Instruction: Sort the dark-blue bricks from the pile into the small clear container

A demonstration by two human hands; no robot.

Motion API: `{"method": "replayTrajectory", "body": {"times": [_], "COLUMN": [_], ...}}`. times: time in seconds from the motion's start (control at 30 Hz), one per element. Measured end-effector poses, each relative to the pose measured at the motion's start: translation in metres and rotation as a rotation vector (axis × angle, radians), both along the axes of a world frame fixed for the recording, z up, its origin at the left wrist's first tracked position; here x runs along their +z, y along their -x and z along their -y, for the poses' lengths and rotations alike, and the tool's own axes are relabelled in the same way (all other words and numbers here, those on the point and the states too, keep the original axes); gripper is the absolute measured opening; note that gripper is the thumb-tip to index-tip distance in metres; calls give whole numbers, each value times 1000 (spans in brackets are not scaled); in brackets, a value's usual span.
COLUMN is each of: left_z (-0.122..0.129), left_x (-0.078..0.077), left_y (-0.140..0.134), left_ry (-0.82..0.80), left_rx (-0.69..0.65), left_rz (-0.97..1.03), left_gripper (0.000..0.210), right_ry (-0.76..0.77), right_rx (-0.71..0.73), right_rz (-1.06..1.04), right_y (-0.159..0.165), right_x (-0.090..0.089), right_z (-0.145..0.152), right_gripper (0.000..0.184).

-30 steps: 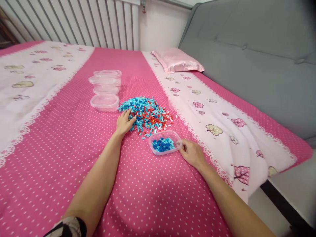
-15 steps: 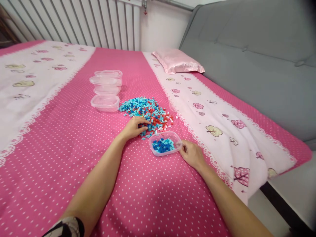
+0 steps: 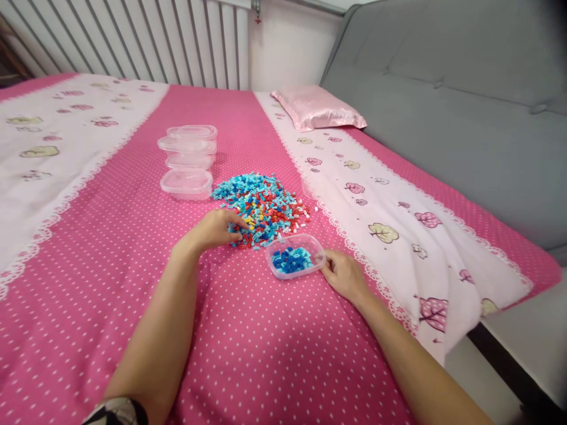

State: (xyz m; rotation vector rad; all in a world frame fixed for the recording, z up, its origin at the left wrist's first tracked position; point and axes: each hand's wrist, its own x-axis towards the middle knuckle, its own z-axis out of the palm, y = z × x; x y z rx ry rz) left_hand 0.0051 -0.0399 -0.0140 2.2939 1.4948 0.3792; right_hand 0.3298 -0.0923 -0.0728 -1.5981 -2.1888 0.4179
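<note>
A heap of small toy bricks [image 3: 261, 198], mostly light and dark blue with red, yellow and white among them, lies on the pink bedspread. At its near left edge is my left hand [image 3: 218, 229], fingers apart and touching the bricks; no brick shows clearly in its grasp. My right hand [image 3: 343, 271] pinches the right rim of a clear plastic box [image 3: 319, 265] just in front of the heap. Dark and light blue bricks [image 3: 290, 260] cover part of the box's floor.
Several clear plastic boxes [image 3: 186, 182] stand in a row left of the heap. A pink pillow [image 3: 316, 107] lies farther back, beside a grey padded backrest [image 3: 443, 88]. Behind the bed is a white radiator [image 3: 177, 44]. The bedspread [image 3: 266, 354] is dotted pink with printed white bands.
My left hand has drawn back to the left along the heap's near edge, uncovering yellow and red bricks. My right hand and the box it holds have stayed in place.
</note>
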Motion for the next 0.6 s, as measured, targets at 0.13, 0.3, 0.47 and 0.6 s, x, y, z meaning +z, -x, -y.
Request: {"method": "replayTrajectory", "body": {"times": [0.13, 0.3, 0.47, 0.6], "left_z": [7, 11, 14, 16], "left_x": [10, 18, 20, 17], "left_y": [2, 4, 11, 15], "left_ry": [-57, -96, -6, 70], "left_rx": [106, 246, 267, 230], "left_rz": [15, -58, -163, -252], "left_gripper": [32, 34, 23, 25], "right_ry": [0, -8, -10, 0], "right_rx": [-4, -1, 3, -1], "right_rz": [-1, 8, 12, 12], "right_y": [0, 0, 1, 1], "right_x": [0, -1, -1, 0], "right_z": [0, 0, 0, 0], "right_gripper": [17, 17, 18, 17]}}
